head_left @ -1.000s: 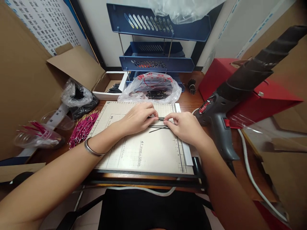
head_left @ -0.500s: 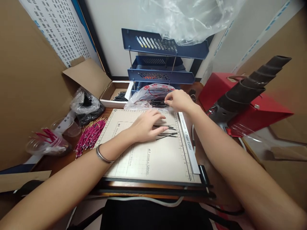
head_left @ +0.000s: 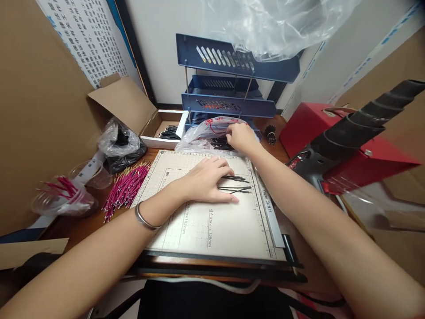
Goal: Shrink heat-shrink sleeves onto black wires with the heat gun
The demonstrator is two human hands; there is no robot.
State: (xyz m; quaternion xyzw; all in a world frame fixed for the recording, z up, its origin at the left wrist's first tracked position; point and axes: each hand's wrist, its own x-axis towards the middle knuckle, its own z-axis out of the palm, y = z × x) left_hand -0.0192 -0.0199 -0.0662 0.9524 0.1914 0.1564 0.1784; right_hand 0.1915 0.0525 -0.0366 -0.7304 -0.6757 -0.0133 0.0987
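Only a few black tubes are pinned under the flat left hand, while the full bag is probed by the right hand, grip untellable.

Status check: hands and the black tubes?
Left hand flat on black tubes on paper cutter. Right hand at plastic bag, grip unclear. Nothing in the way.

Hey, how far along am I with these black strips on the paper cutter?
Done: a few black strips lie roughly side by side on the paper cutter. In hand: your left hand presses flat on their ends, and your right hand reaches into the plastic bag behind the board. Left: that bag holds many more black strips, so this looks like an early stage.
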